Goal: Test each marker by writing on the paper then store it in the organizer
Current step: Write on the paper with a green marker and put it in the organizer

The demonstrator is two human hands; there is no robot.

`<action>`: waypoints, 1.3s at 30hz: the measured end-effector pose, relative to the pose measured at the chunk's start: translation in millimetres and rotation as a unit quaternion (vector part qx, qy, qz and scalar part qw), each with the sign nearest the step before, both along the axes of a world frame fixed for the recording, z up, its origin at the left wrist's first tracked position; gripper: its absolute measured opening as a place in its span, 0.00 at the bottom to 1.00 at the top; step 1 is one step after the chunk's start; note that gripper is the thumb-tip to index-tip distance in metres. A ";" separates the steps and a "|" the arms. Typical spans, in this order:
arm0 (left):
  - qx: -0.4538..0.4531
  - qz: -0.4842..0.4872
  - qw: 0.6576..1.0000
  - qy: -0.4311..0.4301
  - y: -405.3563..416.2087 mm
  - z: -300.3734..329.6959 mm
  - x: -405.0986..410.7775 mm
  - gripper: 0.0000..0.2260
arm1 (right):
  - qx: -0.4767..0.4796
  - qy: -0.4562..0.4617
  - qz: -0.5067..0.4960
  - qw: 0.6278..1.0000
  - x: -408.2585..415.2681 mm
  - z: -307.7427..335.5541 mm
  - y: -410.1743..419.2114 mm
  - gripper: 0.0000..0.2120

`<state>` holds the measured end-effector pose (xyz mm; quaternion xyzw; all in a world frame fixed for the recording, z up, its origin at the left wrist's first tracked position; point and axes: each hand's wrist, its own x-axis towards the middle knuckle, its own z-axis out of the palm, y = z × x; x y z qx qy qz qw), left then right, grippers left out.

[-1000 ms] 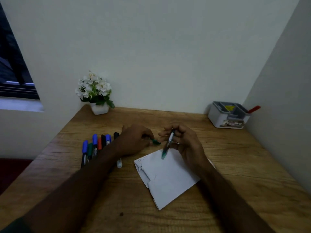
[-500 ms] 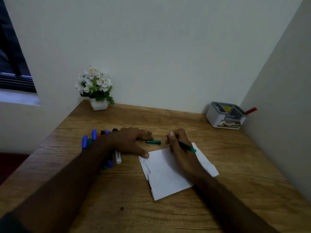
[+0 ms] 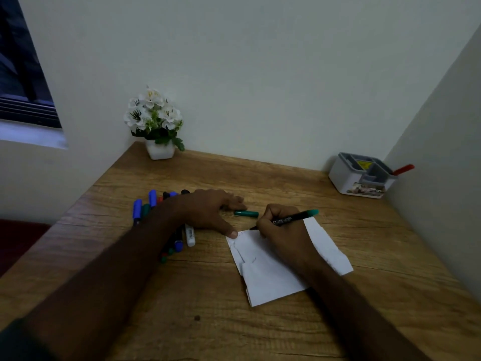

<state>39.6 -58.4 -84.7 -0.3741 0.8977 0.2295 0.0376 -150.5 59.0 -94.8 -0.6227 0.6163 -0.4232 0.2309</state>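
On the white paper (image 3: pixel 270 272) near the middle of the table (image 3: pixel 364 256), I see my right hand (image 3: pixel 282 230) curled around the green marker (image 3: pixel 294 218), its dark tip touching the sheet's far left corner. My left hand (image 3: pixel 210 212) lies flat with straight fingers, thumb pressing that same corner, and the green cap (image 3: pixel 246 213) rests just beyond the paper. The other markers (image 3: pixel 179 235) lie left of the paper, partly under my wrist, and the organizer (image 3: pixel 360 175) stands well beyond it to the right, a red marker (image 3: pixel 403 169) in it.
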 end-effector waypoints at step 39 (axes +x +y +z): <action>0.003 -0.017 1.000 -0.014 12.2 11.1 -3.2 0.36 | 0.003 0.018 -0.015 1.000 0.3 -3.3 -1.9 0.13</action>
